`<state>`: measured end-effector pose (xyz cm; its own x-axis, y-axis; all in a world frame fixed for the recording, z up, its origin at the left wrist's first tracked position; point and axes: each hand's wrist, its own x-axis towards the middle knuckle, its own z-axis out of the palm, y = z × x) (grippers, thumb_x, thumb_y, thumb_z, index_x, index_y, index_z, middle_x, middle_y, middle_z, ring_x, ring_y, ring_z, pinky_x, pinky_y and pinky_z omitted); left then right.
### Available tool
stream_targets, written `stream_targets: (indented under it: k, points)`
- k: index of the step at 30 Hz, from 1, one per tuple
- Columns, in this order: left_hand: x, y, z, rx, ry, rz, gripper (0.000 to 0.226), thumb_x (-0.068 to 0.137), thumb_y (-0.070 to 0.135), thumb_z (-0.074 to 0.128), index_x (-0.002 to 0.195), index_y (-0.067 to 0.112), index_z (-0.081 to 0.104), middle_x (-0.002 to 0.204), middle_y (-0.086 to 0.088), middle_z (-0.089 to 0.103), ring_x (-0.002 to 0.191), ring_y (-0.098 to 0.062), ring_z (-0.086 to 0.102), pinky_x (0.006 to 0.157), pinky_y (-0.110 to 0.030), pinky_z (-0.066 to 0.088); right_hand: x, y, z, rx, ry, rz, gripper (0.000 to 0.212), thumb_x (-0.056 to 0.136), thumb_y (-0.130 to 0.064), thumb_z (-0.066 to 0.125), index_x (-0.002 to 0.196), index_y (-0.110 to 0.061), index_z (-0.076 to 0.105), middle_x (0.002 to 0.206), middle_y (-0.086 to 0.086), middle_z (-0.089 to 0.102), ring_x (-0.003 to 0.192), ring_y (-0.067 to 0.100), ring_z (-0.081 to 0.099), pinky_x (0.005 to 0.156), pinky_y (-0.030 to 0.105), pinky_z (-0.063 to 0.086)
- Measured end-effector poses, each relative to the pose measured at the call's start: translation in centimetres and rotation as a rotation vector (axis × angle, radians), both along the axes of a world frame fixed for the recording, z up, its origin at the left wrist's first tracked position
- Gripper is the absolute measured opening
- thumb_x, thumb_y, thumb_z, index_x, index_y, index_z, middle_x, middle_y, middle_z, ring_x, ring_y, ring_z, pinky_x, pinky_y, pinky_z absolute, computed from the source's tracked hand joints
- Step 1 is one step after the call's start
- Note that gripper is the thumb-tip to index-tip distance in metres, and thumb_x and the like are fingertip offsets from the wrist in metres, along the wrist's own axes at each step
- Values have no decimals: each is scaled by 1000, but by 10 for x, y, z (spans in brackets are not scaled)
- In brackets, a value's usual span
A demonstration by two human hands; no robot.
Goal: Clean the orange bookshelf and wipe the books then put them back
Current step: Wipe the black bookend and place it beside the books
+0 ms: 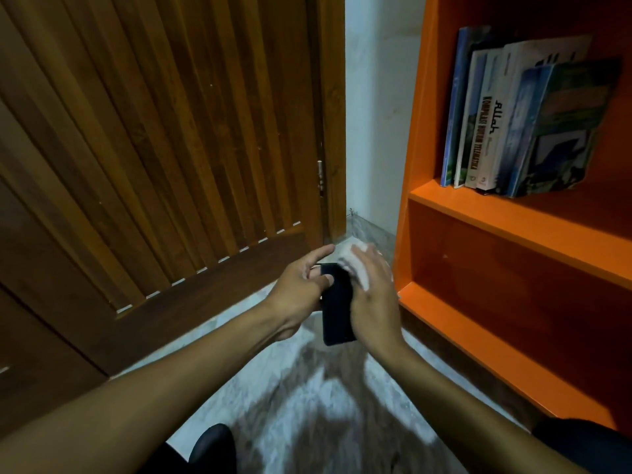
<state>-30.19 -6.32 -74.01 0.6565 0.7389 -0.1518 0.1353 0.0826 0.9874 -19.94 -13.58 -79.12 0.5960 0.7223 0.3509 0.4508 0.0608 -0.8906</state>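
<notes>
Head view, person seated or crouched on the pale marbled floor (307, 388), facing the corner between a slatted wooden door (154, 148) and the orange bookshelf (513, 217).

Left hand (301, 285): holds a slim dark book (337, 306) from its left edge, thumb curled onto the cover, index finger stretched out toward 12 o'clock. Right hand (371, 295): lies flat over the book's right side, fingers fairly straight, pressing a white cloth (355, 265) against the upper end. Cloth is blurred; the judgement is that wiping is under way.

Key relation: the book's long axis runs roughly 12 to 6 o'clock, upper end away from the person. The bookshelf lies at 3 o'clock from the hands, its near upright just beside the right hand. The right hand is the nearer one to the shelf, but the left carries the book, so returning it would likely mean a reach across toward 1–2 o'clock.

Counts:
- Hands: 2, both on the one book.
- Cloths: 1.
- Books on the upper shelf (547, 217): about 6 standing, leaning left, at 2 o'clock; exact number uncertain, spines overlap.
- Lower shelf (478, 336): bare orange board where visible.

Progress, as a judgement: partly through, this book not yet returned.
</notes>
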Motion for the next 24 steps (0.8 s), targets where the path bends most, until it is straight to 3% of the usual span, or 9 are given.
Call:
stream_targets:
  k: [2,5,8,12,15,18,20,22,24]
  points:
    - [3,1,1,-9,-18,-14,62,97,-11,47,150,19,40,114,4,69,95,-11,67,74,-28,60,-6,2,-6,-67,-193,36,61,94,7,47,146,-27,46,161,-5,29,151,12,15,124,41,12]
    - [-2,8,3,-34,-23,9,74,92,-18,38,152,24,36,112,13,64,97,-11,62,88,-34,54,-8,3,-6,-39,-334,99,66,89,6,48,146,-26,46,157,-8,37,150,10,18,123,43,15]
    - [-9,15,5,-187,-109,22,79,82,-16,31,150,23,39,126,-1,62,116,-30,59,103,-50,48,-4,2,-4,0,-387,163,69,80,3,43,143,-26,50,153,-9,43,148,8,22,122,38,16]
    - [-13,24,7,-412,-258,87,55,89,-1,36,139,13,52,129,-20,61,119,-39,60,95,-48,53,-2,-3,-11,-14,-503,279,71,76,5,48,142,-22,53,153,-6,44,147,14,23,117,36,12]
    - [-12,33,7,-266,-181,170,40,97,-1,43,129,11,64,106,-18,66,99,-33,64,94,-46,51,3,-5,-27,-18,-646,367,83,69,19,59,141,-22,53,153,-7,44,145,15,26,115,43,24]
    - [-14,37,5,-123,-92,224,32,101,0,46,117,13,71,112,-16,68,104,-32,65,81,-41,58,7,-10,-39,-40,-708,422,85,66,23,55,138,-22,56,151,-8,47,141,17,32,109,49,36]
    - [-17,38,5,-81,-62,255,30,103,3,45,116,15,70,111,-12,69,105,-30,65,71,-35,59,10,-16,-43,-56,-712,467,78,68,16,42,135,-20,60,147,-6,52,136,17,38,107,44,38]
    - [-20,42,5,-46,-53,291,30,103,5,45,112,17,71,115,-10,69,105,-29,64,79,-41,56,10,-23,-43,-80,-680,505,63,79,-1,33,131,-20,63,142,-4,56,133,15,42,108,37,38]
    - [-25,47,5,-24,-54,319,31,103,5,45,108,19,72,126,-10,65,108,-30,64,85,-47,56,10,-30,-38,-90,-519,518,51,88,-17,34,129,-20,64,134,-11,60,129,6,49,109,32,40]
